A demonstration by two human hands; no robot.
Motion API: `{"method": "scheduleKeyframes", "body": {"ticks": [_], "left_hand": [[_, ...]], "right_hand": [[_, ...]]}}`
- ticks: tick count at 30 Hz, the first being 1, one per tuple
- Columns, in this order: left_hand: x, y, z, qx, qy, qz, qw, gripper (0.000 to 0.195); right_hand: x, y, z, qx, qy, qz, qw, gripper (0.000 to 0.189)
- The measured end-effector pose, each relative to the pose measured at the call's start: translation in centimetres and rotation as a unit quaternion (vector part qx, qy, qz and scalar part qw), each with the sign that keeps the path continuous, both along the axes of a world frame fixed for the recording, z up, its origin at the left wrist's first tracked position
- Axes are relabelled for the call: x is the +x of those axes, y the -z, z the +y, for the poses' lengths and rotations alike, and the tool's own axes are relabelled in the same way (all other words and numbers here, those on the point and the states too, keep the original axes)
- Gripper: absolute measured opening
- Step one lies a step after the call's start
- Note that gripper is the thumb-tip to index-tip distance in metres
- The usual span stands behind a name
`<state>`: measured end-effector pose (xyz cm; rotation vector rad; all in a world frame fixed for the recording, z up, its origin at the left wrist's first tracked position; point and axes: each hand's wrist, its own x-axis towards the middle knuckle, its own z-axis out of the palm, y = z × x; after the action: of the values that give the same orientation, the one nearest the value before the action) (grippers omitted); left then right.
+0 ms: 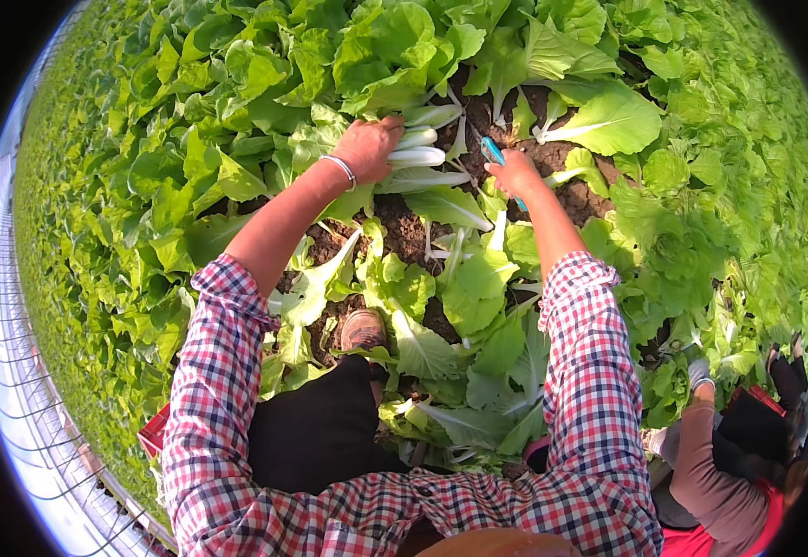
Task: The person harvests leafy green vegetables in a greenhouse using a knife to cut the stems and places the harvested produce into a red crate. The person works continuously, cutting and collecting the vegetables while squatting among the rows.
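My left hand grips a bunch of leafy greens, its pale stem ends pointing right and its leaves spreading out to the left. A silvery band circles that wrist. In my right hand is a blue-handled tool, probably a small knife; its tip is down by the soil and hard to make out. Brown soil shows between and below both hands. Loose leaves with white ribs lie scattered over it. Just beyond my hands stands a dense growth of leafy greens.
My shoe rests among the loose leaves. To the lower right, another person crouches with a gloved hand at the plants. A red crate is partly visible behind my left sleeve. Ribbed greenhouse sheeting runs along the left.
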<state>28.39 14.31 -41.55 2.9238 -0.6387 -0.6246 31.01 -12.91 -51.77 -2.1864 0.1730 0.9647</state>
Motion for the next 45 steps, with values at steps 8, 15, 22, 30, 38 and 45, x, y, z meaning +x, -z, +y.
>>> {"method": "scheduleKeyframes", "body": {"ticks": [8,15,22,30,38,45], "left_hand": [[-7.7,-4.6,-0.2,-0.045,0.141,-0.229,0.962,0.048],[-15.0,-8.1,0.2,-0.092,0.173,-0.264,0.945,0.053],[-20.7,-10.8,0.1,-0.120,0.189,-0.281,0.933,0.048],[-23.2,-15.8,-1.6,-0.183,0.164,-0.258,0.935,0.057],[-24.6,-20.0,-1.4,-0.433,0.168,-0.039,0.885,0.074],[-24.1,-19.9,-3.5,-0.519,0.100,0.010,0.849,0.082]], "right_hand": [[-9.2,-5.2,-2.3,0.253,0.270,-0.093,0.924,0.022],[-12.7,-10.0,1.3,0.508,0.468,0.000,0.723,0.048],[-16.9,-15.5,1.6,0.496,0.430,-0.073,0.751,0.032],[-21.4,-22.2,-0.9,0.521,0.430,-0.163,0.719,0.021],[-23.7,-26.6,-3.5,0.368,0.340,-0.438,0.747,0.025],[-27.1,-26.4,1.9,0.484,0.276,-0.334,0.760,0.021]]}}
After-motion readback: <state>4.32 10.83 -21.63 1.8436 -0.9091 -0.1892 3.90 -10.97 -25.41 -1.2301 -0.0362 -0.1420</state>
